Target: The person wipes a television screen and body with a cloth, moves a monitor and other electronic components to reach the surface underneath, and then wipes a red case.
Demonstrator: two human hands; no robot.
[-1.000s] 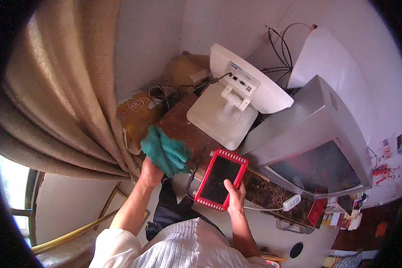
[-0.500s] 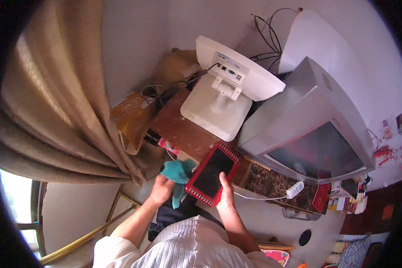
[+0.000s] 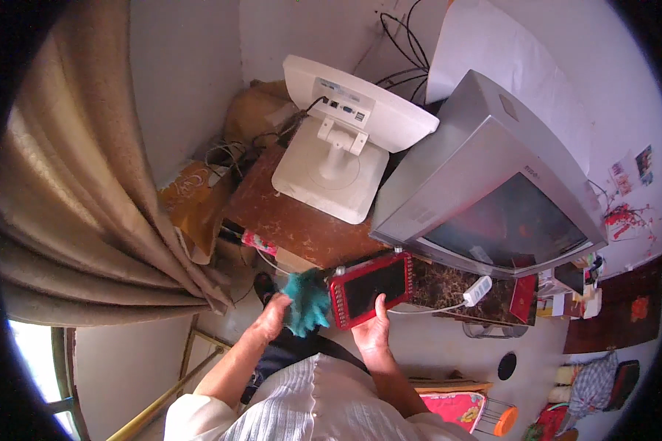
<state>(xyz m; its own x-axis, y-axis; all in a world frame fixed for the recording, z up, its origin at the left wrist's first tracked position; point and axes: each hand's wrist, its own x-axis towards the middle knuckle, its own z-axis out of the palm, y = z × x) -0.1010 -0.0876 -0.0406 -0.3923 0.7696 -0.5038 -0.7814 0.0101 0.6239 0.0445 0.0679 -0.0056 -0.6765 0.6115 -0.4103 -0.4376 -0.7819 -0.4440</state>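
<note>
My right hand [image 3: 372,335] grips a red portable media player [image 3: 368,287] by its lower edge, thumb over the front. Its dark screen faces me, and rows of small round buttons run down both sides. My left hand [image 3: 273,316] is closed on a crumpled teal cloth [image 3: 307,303], which hangs just left of the player; a small gap seems to separate the two. Both hands are in front of my body, near the front edge of the brown table [image 3: 290,228].
A white monitor [image 3: 360,106] stands on the table with its back to me. To its right is a bulky grey television [image 3: 493,184]. A white power strip [image 3: 477,292] lies below that. Brown curtains [image 3: 88,184] hang at left; an orange stool [image 3: 505,421] is at lower right.
The player has turned from a steep tilt to nearly level and moved slightly right. The cloth has swung away from its left edge and hangs more spread out. The whole view has shifted.
</note>
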